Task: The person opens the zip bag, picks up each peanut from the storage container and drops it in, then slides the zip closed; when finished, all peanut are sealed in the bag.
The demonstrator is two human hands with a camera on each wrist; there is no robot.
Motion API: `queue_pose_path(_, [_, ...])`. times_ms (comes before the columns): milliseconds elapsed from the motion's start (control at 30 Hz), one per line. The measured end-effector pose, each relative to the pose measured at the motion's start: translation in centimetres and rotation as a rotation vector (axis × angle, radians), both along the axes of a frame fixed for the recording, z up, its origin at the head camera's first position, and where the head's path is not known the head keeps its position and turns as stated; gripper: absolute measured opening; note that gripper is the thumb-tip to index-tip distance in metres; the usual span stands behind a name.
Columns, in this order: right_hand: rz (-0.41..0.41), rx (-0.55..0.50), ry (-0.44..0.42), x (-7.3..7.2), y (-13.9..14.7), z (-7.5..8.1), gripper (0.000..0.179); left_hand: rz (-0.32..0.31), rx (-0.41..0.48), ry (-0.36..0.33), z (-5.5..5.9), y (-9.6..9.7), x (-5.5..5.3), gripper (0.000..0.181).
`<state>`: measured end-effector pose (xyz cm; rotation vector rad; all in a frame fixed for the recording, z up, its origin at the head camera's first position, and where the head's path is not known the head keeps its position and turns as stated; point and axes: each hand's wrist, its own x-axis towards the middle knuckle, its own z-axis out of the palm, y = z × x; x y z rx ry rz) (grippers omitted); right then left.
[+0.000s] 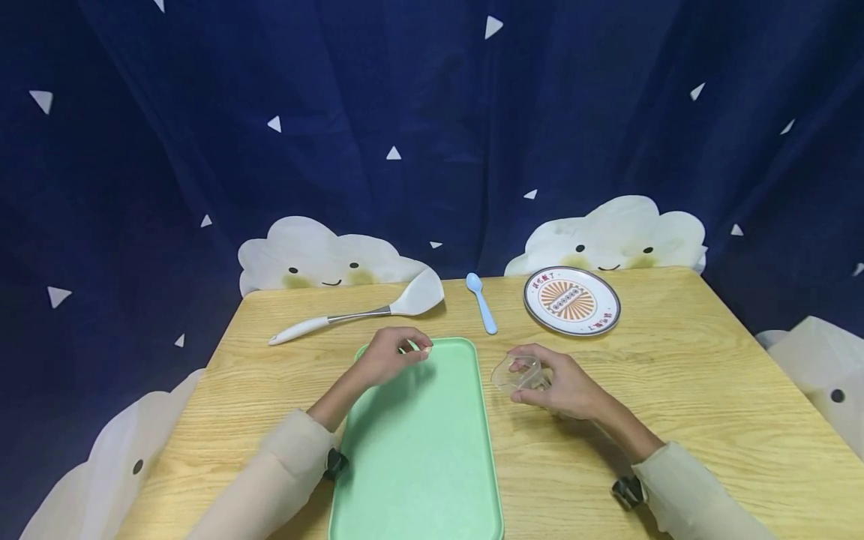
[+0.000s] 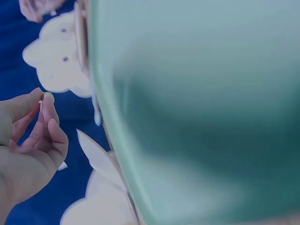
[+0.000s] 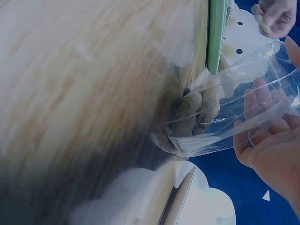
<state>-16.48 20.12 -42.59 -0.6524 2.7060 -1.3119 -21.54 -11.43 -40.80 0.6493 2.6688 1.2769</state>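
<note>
My left hand (image 1: 394,355) is over the far part of the green tray (image 1: 432,450), thumb and fingertips pinched together. A tiny pale piece (image 2: 41,101) shows between them in the left wrist view, mostly hidden by the fingers. To the right of the tray, my right hand (image 1: 563,382) grips a clear plastic bag (image 3: 234,117) near its open mouth, with fingers and thumb curled round it. Several beige-brown, rough, oblong pieces, like peanuts in their shells (image 3: 186,112), lie in the bag's bottom, low over the wooden table (image 1: 648,360).
Behind the tray lie a white spatula (image 1: 418,294) with a metal neck and a small light-blue spoon (image 1: 481,304). A round plate (image 1: 572,300) with a printed orange pattern sits at the back right. A dark blue curtain (image 1: 432,112) hangs behind the table.
</note>
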Motion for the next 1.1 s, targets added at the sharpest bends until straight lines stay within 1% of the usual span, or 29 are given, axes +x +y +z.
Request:
queue_pose_path(100, [0.002, -0.005, 0.001, 0.0, 0.1, -0.2, 0.062, -0.039, 0.077, -0.052, 0.8, 1.4, 0.4, 0.012])
queue_pose_path(167, [0.004, -0.008, 0.001, -0.1, 0.2, -0.4, 0.061, -0.066, 0.13, -0.079, 1.2, 2.3, 0.6, 0.013])
queue_pose_path(233, [0.004, -0.009, 0.002, -0.2, 0.2, -0.5, 0.061, -0.088, 0.171, -0.107, 1.3, 3.2, 0.8, 0.013])
queue_pose_path(300, [0.0, -0.007, 0.001, -0.2, 0.2, -0.5, 0.061, -0.105, 0.193, -0.119, 1.4, 4.1, 0.9, 0.013])
queue_pose_path(400, [-0.003, -0.005, -0.007, -0.1, 0.1, -0.4, 0.061, -0.113, 0.228, -0.123, 1.3, 5.6, 1.1, 0.012])
queue_pose_path(500, [0.0, -0.009, -0.016, -0.1, 0.1, -0.3, 0.06, -0.103, 0.273, -0.13, 1.3, 7.1, 1.5, 0.012])
queue_pose_path(600, [0.005, -0.015, -0.02, 0.0, 0.1, -0.3, 0.059, -0.094, 0.3, -0.146, 1.4, 8.4, 2.0, 0.011])
queue_pose_path(700, [0.004, -0.02, -0.021, 0.0, 0.1, -0.3, 0.058, -0.105, 0.302, -0.161, 1.3, 9.3, 2.4, 0.011])
queue_pose_path(800, [0.0, -0.02, -0.018, 0.0, 0.1, -0.3, 0.058, -0.138, 0.307, -0.169, 1.4, 9.6, 2.8, 0.014])
queue_pose_path(900, [0.002, -0.021, -0.016, 0.0, 0.1, -0.3, 0.058, -0.157, 0.294, -0.148, 1.4, 9.5, 2.9, 0.017])
queue_pose_path(1100, [0.005, -0.031, -0.025, 0.1, 0.1, -0.1, 0.06, -0.158, 0.224, -0.074, 1.3, 8.9, 2.8, 0.014])
